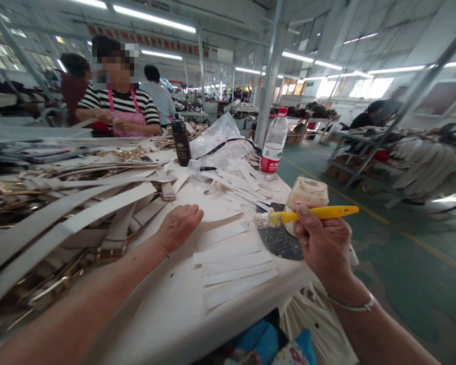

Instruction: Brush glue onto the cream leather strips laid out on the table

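The yellow-handled brush was in the person's right hand, held up over the right-hand edge of the worktop. The fingers were closed around its handle, with the thumb lying along it, and the pale, frayed bristles pointed left, over a dark slab. Just behind the brush I could see a blocky off-white container, partly hidden by the handle and the hand. A thin bangle circled that wrist.

The left hand was low over the worktop, its fingers bent under; I couldn't tell how tightly they were closed or whether they had hold of anything. Between the two hands lay a row of white strips, side by side and slightly slanted. To the left of the left hand, a heap of pale straps with brassy metal parts spread across the surface.

Farther back stood a dark flask and a clear bottle with a red cap, with crumpled clear plastic between them. Across the worktop, a co-worker in a striped top and pink apron had both hands at waist height.
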Demonstrator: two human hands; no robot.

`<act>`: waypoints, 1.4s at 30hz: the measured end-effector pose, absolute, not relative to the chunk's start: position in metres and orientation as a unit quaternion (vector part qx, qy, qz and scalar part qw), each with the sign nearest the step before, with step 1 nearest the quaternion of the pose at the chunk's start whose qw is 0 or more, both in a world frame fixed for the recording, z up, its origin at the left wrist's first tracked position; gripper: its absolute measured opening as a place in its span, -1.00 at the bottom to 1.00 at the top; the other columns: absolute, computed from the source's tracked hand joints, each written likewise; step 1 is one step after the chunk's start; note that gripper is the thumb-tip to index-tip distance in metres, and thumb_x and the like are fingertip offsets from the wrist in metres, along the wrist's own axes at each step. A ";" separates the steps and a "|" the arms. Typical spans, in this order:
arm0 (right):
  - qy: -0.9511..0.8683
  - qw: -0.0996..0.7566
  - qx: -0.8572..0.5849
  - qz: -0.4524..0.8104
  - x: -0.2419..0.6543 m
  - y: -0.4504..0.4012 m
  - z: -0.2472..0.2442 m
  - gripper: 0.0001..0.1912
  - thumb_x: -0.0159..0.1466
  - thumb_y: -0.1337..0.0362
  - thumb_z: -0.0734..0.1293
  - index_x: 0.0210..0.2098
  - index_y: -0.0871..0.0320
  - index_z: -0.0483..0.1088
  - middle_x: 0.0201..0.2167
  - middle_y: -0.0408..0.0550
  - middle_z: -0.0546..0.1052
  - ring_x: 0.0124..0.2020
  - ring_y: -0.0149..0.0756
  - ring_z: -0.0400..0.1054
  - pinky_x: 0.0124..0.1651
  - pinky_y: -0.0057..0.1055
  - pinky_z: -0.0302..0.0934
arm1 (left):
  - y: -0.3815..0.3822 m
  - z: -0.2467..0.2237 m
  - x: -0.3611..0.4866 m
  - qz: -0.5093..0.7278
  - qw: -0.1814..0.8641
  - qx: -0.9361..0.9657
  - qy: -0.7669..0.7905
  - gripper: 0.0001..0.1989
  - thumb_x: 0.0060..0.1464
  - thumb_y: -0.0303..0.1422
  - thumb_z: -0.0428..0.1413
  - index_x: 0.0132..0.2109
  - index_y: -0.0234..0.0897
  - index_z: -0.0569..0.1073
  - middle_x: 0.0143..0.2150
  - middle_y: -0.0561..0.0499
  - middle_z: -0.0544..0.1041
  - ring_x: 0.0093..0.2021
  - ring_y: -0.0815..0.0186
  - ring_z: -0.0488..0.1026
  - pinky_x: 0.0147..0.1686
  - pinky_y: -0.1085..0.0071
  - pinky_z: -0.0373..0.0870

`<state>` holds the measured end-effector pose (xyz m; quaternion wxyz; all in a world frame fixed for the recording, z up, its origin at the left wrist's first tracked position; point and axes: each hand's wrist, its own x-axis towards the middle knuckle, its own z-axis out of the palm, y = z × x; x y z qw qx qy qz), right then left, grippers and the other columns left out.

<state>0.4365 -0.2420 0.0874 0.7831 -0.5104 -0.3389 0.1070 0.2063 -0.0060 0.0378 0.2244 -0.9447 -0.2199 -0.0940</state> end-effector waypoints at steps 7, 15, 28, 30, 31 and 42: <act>-0.339 0.776 -0.518 0.120 0.438 -0.242 0.083 -0.71 0.19 0.11 0.57 -0.25 0.17 0.53 -0.62 -0.24 0.35 -0.64 -0.48 0.16 -0.67 -0.53 -0.04 | -0.012 0.032 0.194 -0.048 0.190 -0.962 -0.190 -0.77 0.23 -0.63 -0.01 -0.20 -0.33 0.50 -0.18 -0.13 0.50 -0.17 0.11 0.47 -0.19 0.24 0.40; -0.320 0.784 -0.514 0.135 0.432 -0.243 0.082 -0.70 0.11 0.16 0.62 -0.29 0.17 0.54 -0.62 -0.25 0.34 -0.64 -0.52 0.14 -0.67 -0.57 -0.04 | -0.011 0.019 0.182 -0.139 0.113 -0.942 -0.282 -0.65 0.37 -0.53 -0.11 0.17 -0.32 0.43 -0.07 -0.11 0.51 -0.11 0.16 0.50 -0.17 0.29 0.44; -0.363 0.767 -0.522 0.094 0.434 -0.243 0.077 -0.71 0.19 0.13 0.57 -0.24 0.19 0.53 -0.61 -0.24 0.35 -0.62 -0.50 0.16 -0.65 -0.56 -0.01 | -0.020 0.016 0.183 -0.042 0.218 -0.957 -0.186 -0.65 0.32 -0.59 -0.07 0.15 -0.37 0.44 -0.13 -0.12 0.49 -0.16 0.11 0.48 -0.16 0.20 0.46; -0.365 0.769 -0.515 0.101 0.434 -0.239 0.078 -0.72 0.20 0.14 0.56 -0.25 0.20 0.52 -0.61 -0.24 0.36 -0.63 -0.51 0.16 -0.64 -0.56 -0.01 | -0.022 0.021 0.185 -0.032 0.205 -0.960 -0.185 -0.68 0.35 -0.54 -0.06 0.14 -0.34 0.45 -0.12 -0.12 0.48 -0.14 0.09 0.47 -0.15 0.18 0.46; -0.367 0.769 -0.512 0.106 0.434 -0.237 0.079 -0.72 0.20 0.14 0.57 -0.25 0.19 0.51 -0.61 -0.24 0.37 -0.63 -0.51 0.16 -0.64 -0.56 -0.01 | -0.023 0.023 0.186 -0.029 0.192 -0.963 -0.185 -0.70 0.36 -0.50 -0.05 0.14 -0.33 0.45 -0.11 -0.12 0.48 -0.12 0.08 0.47 -0.14 0.16 0.46; -0.554 0.624 -0.524 0.172 0.412 -0.154 0.095 -0.66 0.29 0.01 0.46 -0.29 0.20 0.52 -0.59 -0.21 0.38 -0.61 -0.49 0.18 -0.59 -0.49 0.03 | -0.002 0.001 0.147 -0.210 -0.066 -0.945 -0.241 -0.63 0.35 -0.52 -0.16 0.15 -0.30 0.42 0.11 -0.16 0.43 0.10 0.17 0.39 0.14 0.23 0.37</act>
